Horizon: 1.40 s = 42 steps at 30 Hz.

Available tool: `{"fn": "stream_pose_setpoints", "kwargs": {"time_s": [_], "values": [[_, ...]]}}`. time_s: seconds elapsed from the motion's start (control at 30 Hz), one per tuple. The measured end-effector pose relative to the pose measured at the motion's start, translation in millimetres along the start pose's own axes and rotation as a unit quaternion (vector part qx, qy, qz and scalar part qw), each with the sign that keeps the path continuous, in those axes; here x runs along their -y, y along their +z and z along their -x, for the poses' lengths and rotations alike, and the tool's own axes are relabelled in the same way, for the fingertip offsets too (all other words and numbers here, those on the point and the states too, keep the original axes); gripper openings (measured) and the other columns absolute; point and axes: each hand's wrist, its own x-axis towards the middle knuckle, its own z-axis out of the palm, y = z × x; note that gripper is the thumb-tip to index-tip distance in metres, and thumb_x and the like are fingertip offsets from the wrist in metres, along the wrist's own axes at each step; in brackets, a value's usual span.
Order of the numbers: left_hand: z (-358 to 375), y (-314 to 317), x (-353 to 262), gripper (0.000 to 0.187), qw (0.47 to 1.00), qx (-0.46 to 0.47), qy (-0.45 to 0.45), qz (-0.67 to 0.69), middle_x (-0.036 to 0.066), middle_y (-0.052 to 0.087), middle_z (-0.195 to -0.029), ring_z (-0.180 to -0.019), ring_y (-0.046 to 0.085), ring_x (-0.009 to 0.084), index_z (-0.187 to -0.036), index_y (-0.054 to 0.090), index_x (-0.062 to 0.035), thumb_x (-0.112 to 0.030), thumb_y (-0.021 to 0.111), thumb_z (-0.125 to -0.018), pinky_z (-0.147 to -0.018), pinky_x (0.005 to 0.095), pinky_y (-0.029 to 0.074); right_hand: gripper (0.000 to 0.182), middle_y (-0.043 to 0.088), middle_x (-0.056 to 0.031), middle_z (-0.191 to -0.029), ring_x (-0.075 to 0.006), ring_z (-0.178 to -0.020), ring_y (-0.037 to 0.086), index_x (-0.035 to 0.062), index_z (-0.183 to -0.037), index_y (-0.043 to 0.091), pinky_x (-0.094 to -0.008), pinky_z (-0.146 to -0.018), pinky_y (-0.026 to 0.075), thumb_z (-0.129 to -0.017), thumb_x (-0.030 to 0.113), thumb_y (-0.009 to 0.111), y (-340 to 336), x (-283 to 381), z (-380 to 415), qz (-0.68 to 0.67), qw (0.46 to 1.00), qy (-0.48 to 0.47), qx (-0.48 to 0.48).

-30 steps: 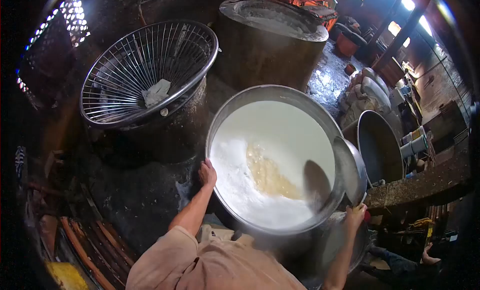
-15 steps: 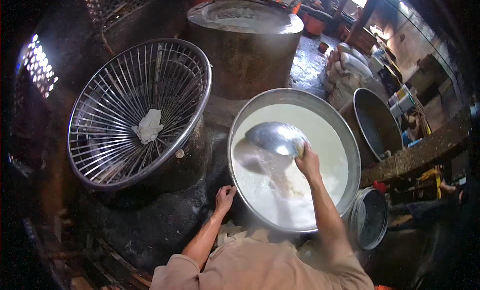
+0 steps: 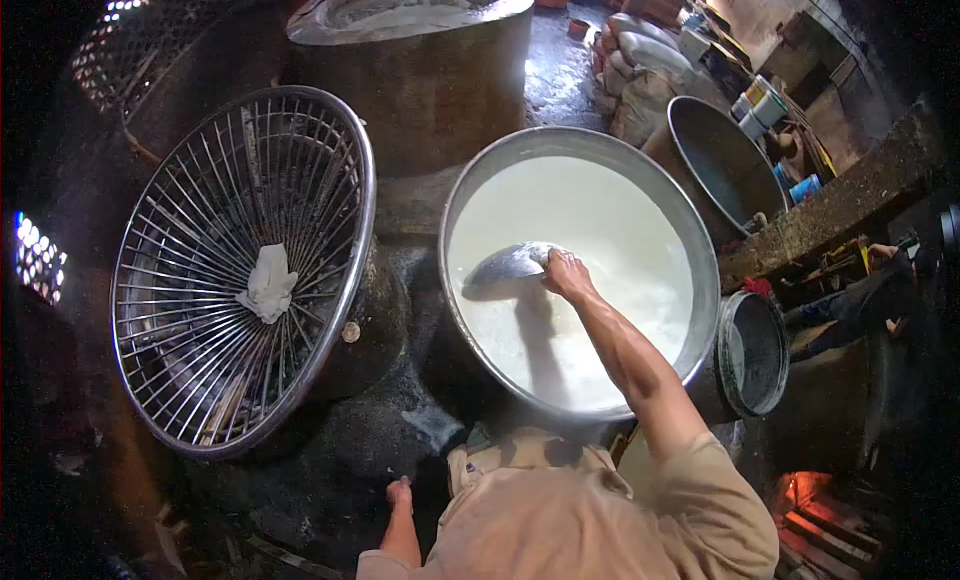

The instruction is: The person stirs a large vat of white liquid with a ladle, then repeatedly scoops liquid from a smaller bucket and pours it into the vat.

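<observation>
A wide metal pot holds white liquid. My right hand is closed on the near end of a large metal scoop, which is tilted and partly down in the liquid, left of the pot's middle. My left hand hangs low beside my body, away from the pot; it is small and dark here, and its fingers cannot be made out. To the left stands a round basket of metal bars with a crumpled white cloth at its centre.
Behind is a large round vat. At the right are a deep metal pot, a smaller round container, a wooden beam and sacks. Fire glows low right. Part of another person shows at the far right.
The scoop has gone lower into the liquid and turned on its side, with my right hand moved left. My left hand has dropped away from the pot's rim. The camera view has shifted.
</observation>
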Motion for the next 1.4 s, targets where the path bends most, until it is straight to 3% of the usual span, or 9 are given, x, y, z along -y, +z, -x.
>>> {"fn": "stream_pose_setpoints", "kwargs": {"time_s": [0.1, 0.23, 0.37, 0.43, 0.57, 0.7, 0.83, 1.2, 1.4], "values": [[-10, -2, 11, 0.031, 0.998, 0.0, -0.048, -0.033, 0.019, 0.063, -0.096, -0.093, 0.059, 0.0315, -0.087, 0.067, -0.0017, -0.029, 0.058, -0.074, -0.081, 0.0399, 0.043, 0.029, 0.059, -0.0209, -0.096, -0.0344, -0.095, 0.056, 0.0006, -0.095, 0.055, -0.0434, -0.079, 0.047, -0.069, 0.014, 0.057, 2, -11, 18, 0.014, 1.0, -0.005, 0.01], [3, 2, -65, 0.033, 0.997, 0.04, 0.029, -0.064, 0.018, 0.062, -0.097, -0.092, 0.058, 0.0321, -0.091, 0.065, -0.0023, -0.029, 0.057, -0.075, -0.078, 0.0403, 0.044, 0.025, 0.062, -0.0183, -0.094, -0.034, -0.089, 0.06, 0.0018, -0.095, 0.058, -0.0434, -0.076, 0.049, -0.075, 0.017, 0.061, 31, -51, 29, 0.037, 0.999, 0.019, -0.019], [-12, 37, -139, 0.031, 0.971, 0.046, 0.234, 0.031, 0.017, 0.063, -0.093, -0.091, 0.058, 0.0285, -0.094, 0.063, -0.0016, -0.026, 0.052, -0.078, -0.075, 0.0391, 0.045, 0.027, 0.062, -0.0206, -0.09, -0.0354, -0.088, 0.06, 0.0011, -0.095, 0.058, -0.0437, -0.074, 0.049, -0.079, 0.023, 0.056, 34, -82, 66, 0.013, 0.999, 0.026, -0.014], [-20, 57, -179, 0.025, 0.922, 0.005, 0.364, 0.132, 0.008, 0.058, -0.072, -0.062, 0.054, 0.0172, -0.074, 0.059, -0.0014, -0.021, 0.044, -0.08, -0.049, 0.034, 0.041, 0.027, 0.062, -0.0203, -0.09, -0.0353, -0.087, 0.06, 0.0013, -0.094, 0.058, -0.0439, -0.074, 0.049, -0.078, 0.024, 0.058, 40, -101, 81, 0.009, 0.999, 0.034, -0.018], [51, 37, -293, 0.034, 0.934, 0.133, 0.236, 0.235, 0.004, 0.059, -0.083, -0.069, 0.052, 0.016, -0.093, 0.059, -0.0053, -0.032, 0.04, -0.086, -0.06, 0.032, 0.042, 0.028, 0.063, -0.0188, -0.089, -0.0349, -0.087, 0.06, 0.0028, -0.092, 0.06, -0.0445, -0.073, 0.049, -0.075, 0.025, 0.061, 48, -143, 108, 0.001, 0.998, 0.066, -0.013], [121, 34, -356, 0.044, 0.901, 0.101, 0.26, 0.331, 0.01, 0.055, -0.101, -0.086, 0.051, 0.0179, -0.109, 0.052, -0.0054, -0.042, 0.038, -0.088, -0.071, 0.0351, 0.042, 0.028, 0.06, -0.0222, -0.091, -0.0385, -0.089, 0.057, 0.0001, -0.089, 0.057, -0.0458, -0.075, 0.047, -0.074, 0.023, 0.06, 38, -180, 142, 0.003, 0.999, 0.054, 0.0], [110, 63, -361, 0.054, 0.89, 0.046, 0.379, 0.248, 0.016, 0.052, -0.114, -0.103, 0.05, 0.027, -0.117, 0.046, 0.0008, -0.045, 0.033, -0.09, -0.083, 0.0371, 0.041, 0.022, 0.059, -0.0241, -0.091, -0.04, -0.088, 0.057, 0.0, -0.09, 0.055, -0.0484, -0.077, 0.046, -0.074, 0.015, 0.055, 20, -218, 166, -0.013, 0.998, 0.056, 0.015], [134, 95, -348, 0.06, 0.908, -0.089, 0.316, 0.261, 0.027, 0.051, -0.115, -0.109, 0.048, 0.0367, -0.116, 0.044, 0.0093, -0.045, 0.031, -0.092, -0.091, 0.0388, 0.037, 0.043, 0.06, -0.0211, -0.096, -0.0371, -0.09, 0.057, 0.0005, -0.104, 0.053, -0.0447, -0.079, 0.045, -0.064, 0.015, 0.063, -100, -326, 207, -0.047, 0.998, -0.008, 0.043], [168, 86, -354, 0.067, 0.925, -0.106, 0.287, 0.226, 0.028, 0.035, -0.131, -0.123, 0.035, 0.0351, -0.129, 0.029, 0.0093, -0.046, 0.029, -0.092, -0.101, 0.0358, 0.027, 0.049, 0.06, -0.0247, -0.091, -0.0379, -0.087, 0.058, 0.002, -0.111, 0.051, -0.043, -0.074, 0.047, -0.065, 0.015, 0.062, -152, -332, 191, -0.147, 0.984, 0.061, -0.085]]}}
